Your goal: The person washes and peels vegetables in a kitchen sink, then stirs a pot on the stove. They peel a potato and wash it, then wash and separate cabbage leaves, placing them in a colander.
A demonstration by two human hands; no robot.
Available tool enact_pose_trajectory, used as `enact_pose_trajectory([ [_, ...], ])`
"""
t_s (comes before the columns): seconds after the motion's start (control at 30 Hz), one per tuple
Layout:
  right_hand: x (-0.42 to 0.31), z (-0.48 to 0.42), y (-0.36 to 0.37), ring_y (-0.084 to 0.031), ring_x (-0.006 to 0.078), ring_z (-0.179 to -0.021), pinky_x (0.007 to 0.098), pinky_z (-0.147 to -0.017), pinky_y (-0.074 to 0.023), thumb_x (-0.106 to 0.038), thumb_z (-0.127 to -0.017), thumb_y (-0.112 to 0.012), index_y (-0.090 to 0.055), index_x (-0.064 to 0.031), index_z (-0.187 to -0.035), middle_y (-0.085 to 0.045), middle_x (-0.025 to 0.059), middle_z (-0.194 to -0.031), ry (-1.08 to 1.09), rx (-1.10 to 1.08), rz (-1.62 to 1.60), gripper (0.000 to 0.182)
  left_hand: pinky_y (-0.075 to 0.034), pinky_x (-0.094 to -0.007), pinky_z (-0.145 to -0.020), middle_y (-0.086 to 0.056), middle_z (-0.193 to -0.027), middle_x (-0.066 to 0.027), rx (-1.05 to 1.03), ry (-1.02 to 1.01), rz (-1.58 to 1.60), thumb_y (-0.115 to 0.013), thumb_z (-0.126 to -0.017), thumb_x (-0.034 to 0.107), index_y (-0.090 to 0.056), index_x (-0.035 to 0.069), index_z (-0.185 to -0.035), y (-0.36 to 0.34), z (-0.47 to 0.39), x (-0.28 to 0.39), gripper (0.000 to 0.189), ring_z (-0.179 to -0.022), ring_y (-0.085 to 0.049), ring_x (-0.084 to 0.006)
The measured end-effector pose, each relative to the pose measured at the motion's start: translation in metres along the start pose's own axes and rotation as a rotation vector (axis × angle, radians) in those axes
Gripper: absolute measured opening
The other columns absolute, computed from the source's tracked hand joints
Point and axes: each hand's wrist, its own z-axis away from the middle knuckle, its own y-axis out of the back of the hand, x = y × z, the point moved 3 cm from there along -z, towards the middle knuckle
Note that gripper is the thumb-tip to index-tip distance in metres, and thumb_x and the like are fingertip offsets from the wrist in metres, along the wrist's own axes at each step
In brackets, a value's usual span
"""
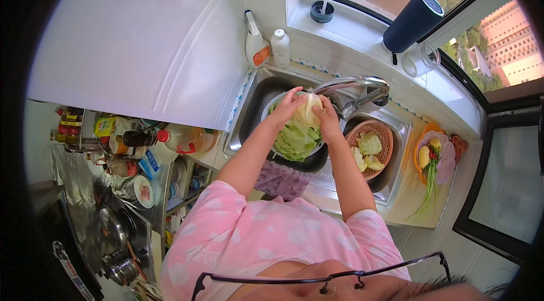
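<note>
Both of my hands are over the left basin of a steel sink (244, 131). My left hand (287, 110) and my right hand (326, 119) hold a pale cabbage leaf (308, 110) between them, just under the spout of a chrome faucet (352, 82). Beneath them, green cabbage leaves (297, 141) fill a white bowl (267, 110), whose rim is partly covered by the leaves and my hands. In the right basin, a pink plastic colander (384, 131) holds several pale cabbage pieces (369, 144).
A spray bottle (257, 44) and a white bottle (280, 48) stand behind the sink. At right, a scalloped plate (444, 154) holds vegetables and green onions (431, 182). A dark blue tumbler (412, 23) and a glass jar (420, 59) are on the windowsill. A large oil bottle (187, 137) is at left.
</note>
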Motion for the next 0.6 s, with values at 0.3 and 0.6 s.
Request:
enact_pose_trajectory([
  [0.3,0.003,0.008,-0.002,-0.054,0.0145,-0.095,0.0280,-0.084,-0.0436,-0.012,-0.077,-0.071,-0.052,-0.0047,-0.114,-0.059,0.0069,-0.102,0.119,0.011,0.522,0.043,-0.039,-0.0274,-0.094,-0.056,-0.110,-0.0048,-0.012,-0.270,-0.049,-0.060,-0.087,0.010,-0.053,0.003,-0.116,0.006,0.000,-0.001,0.031,-0.105,-0.051,-0.0134],
  [0.6,0.003,0.090,0.072,-0.055,0.0138,-0.087,0.0276,-0.078,-0.0456,-0.009,-0.080,-0.069,-0.051,-0.0055,-0.114,-0.060,0.0057,-0.097,0.106,0.338,0.674,0.038,-0.036,-0.0314,-0.099,-0.052,-0.125,-0.0065,-0.145,-0.040,-0.172,-0.063,-0.083,0.010,-0.053,0.005,-0.118,-0.032,0.008,-0.074,0.037,-0.120,-0.044,-0.0179],
])
